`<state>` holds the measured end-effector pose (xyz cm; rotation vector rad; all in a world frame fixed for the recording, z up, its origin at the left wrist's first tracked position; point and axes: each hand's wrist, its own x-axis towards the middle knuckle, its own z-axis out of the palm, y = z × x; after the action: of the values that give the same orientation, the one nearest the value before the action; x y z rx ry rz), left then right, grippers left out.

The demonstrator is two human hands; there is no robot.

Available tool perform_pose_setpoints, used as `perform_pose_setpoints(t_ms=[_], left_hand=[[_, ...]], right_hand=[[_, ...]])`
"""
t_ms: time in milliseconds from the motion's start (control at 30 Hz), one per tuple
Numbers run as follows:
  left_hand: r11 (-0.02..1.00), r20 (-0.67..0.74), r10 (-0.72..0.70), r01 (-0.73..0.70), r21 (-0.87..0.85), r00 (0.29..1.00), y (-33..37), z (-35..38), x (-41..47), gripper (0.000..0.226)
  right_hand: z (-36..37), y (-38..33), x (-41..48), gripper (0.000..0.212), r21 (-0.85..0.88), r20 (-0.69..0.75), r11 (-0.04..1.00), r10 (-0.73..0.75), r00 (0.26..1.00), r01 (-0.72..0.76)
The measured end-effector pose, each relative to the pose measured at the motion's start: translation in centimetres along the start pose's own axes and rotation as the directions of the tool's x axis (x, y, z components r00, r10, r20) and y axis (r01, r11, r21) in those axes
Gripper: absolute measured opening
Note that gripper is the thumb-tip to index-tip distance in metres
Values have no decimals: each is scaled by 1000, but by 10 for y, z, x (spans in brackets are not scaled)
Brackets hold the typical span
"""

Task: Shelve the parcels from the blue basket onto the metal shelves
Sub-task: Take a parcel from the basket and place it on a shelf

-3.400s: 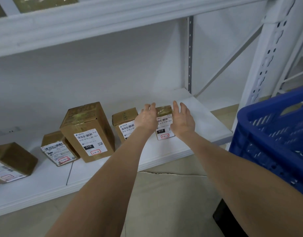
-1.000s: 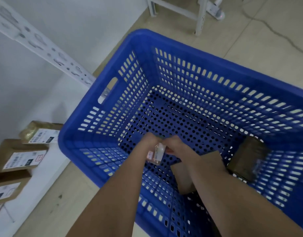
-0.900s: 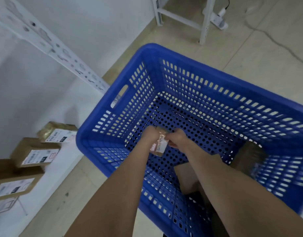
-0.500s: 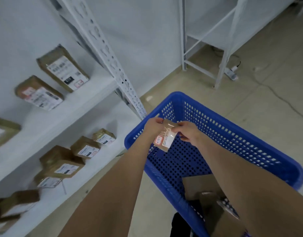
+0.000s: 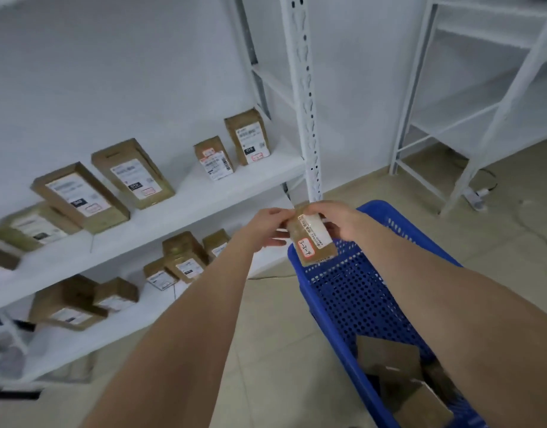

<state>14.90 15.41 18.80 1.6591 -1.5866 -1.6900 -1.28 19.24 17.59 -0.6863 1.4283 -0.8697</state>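
The parcel (image 5: 312,239) has risen above the basket (image 5: 300,273) rim, pinched by left hand (image 5: 270,227) and right hand (image 5: 337,223). Such a light pinch may let it slip before the shelf (image 5: 173,211).

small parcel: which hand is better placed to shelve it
Left, probably: the left hand grips the small parcel on the side nearer the shelves, while the right hand holds it over the blue basket.

The parcel (image 5: 312,239) is brown cardboard under glossy tape, the basket (image 5: 352,291) is perforated blue plastic, and the shelves (image 5: 161,223) are matt white metal.
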Motion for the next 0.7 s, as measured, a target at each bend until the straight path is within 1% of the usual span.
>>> perform_pose_setpoints(t_ms=[67,167,200,267,333,400,500,567,633,700], left_hand=[[991,-68,18,-27,-130,998,-13,-25,-12,30],[947,-273,1,-89,-308,962,-34,-67,-31,19],[938,-317,-12,-100,-333,948,-41,-82,-36,14],[926,-345,-32,-102,-364,938,-55,-108,-51,10],[924,-344,-25,-110,-366,939,-69,-134,-65,11],[932,-358,-13,-119,-342,934,-85,-161,-79,14],[961,-422,-41,-79,-264,906,-112,-209,-93,17],[974,-453,-47,-60,-218,890,-130,-240,-97,26],[980,-479,-47,-54,-194,876,-143,-265,-105,27],[977,-487,-52,-57,-206,872,-154,-284,-115,26]], right_hand=[[25,-2,-3,33,-48,13,999,-13,1000,13],[57,6,-10,48,-160,15,986,43,999,-40],[69,9,-11,50,-162,17,985,60,998,-57],[97,14,-12,45,-104,22,994,34,999,-31],[132,15,-12,35,-77,1,997,-9,1000,9],[170,14,-14,27,-87,-40,996,-28,999,24],[225,10,-20,16,-72,-93,997,-43,995,36],[259,9,-21,19,-80,-99,996,-51,994,43],[290,9,-20,25,-105,-116,993,-64,991,52],[316,10,-17,20,-117,-132,991,-79,988,64]])
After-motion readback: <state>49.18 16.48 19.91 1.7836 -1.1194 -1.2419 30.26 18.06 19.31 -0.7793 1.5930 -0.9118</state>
